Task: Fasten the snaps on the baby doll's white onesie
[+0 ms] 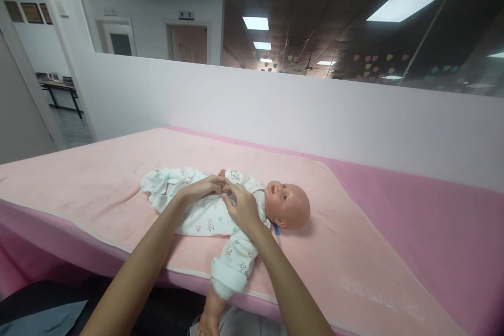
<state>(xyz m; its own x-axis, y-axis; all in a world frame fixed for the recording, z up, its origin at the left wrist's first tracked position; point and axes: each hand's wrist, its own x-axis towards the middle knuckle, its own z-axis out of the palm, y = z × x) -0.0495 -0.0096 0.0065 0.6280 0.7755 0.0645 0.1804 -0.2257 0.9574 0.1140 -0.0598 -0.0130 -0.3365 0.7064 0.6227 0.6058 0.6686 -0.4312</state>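
Note:
A baby doll (289, 205) lies on its back with its head to the right. It wears a white baby shirt (208, 220) with small printed figures, and bunched white fabric (157, 186) covers its legs. Over the doll's chest, my left hand (205, 188) has its fingers bent together on the shirt front. My right hand (243, 207) meets it there, thumb and fingers pinching the cloth. The exact bit of cloth between the fingertips is hidden. One doll arm, its sleeve (236, 260) cuffed, hangs over the table's near edge.
A peach blanket (334, 262) covers the pink padded table (413, 220). Behind it stands a low white partition (295, 115) with glass above. A blue strap or tag (276, 229) shows by the doll's neck. At far left, a desk (61, 85) shows through a doorway.

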